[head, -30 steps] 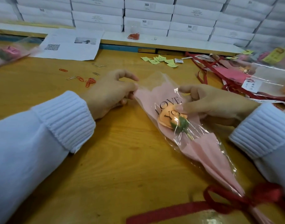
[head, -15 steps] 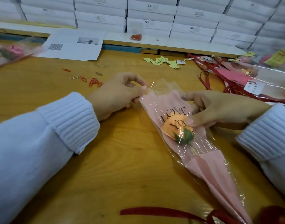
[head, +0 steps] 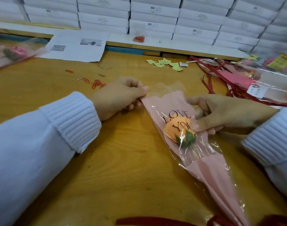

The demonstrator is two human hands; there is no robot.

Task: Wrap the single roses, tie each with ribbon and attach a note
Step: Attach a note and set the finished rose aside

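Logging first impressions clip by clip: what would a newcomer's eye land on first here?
An orange rose inside a pink LOVE YOU sleeve lies mid-table, its open end pinched by the left hand and gripped by the right hand. Stacked white boxes wall the back; red ribbons tangle at far right.

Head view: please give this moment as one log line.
left hand: pinches wrapper edge | right hand: holds wrapper beside rose | red ribbon: at wrapper's narrow end
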